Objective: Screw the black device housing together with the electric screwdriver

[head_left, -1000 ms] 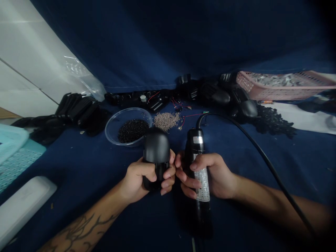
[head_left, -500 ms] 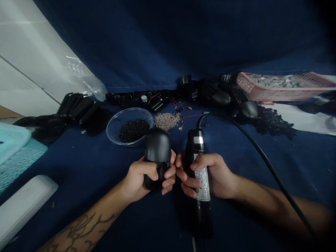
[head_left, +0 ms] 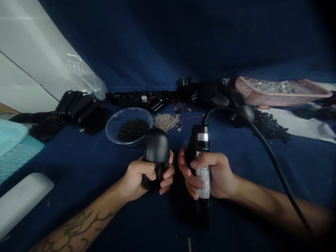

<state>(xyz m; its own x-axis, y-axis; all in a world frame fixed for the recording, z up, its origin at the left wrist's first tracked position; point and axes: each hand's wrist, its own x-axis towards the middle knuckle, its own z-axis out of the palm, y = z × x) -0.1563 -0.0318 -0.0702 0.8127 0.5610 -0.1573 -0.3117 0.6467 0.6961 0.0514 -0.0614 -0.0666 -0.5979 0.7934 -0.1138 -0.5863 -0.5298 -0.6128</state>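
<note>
In the head view, my left hand (head_left: 140,175) is closed around a black plastic housing (head_left: 156,147) with a smooth rounded top; its exact kind I cannot tell. My right hand (head_left: 210,171) grips a corded electric screwdriver (head_left: 202,185), a black cylinder with a silver printed label. Its cable leaves the top end and loops over my right forearm. The tool's lower end is dark, with a thin metal bit (head_left: 189,244) showing near the bottom edge. Tool and housing are side by side, apart. Behind the housing stands a clear bowl (head_left: 111,131) of small black screws.
Beside the bowl lies a pile of silvery screws (head_left: 166,121). Black plastic parts (head_left: 78,108) and thin red wires (head_left: 193,117) line the back. A pink basket (head_left: 288,99) stands back right, a teal basket (head_left: 19,157) and a white box-like object (head_left: 25,201) at left.
My right hand has moved the screwdriver slightly right, away from the housing, and its cable has shifted right. My left hand still holds the housing in nearly the same place.
</note>
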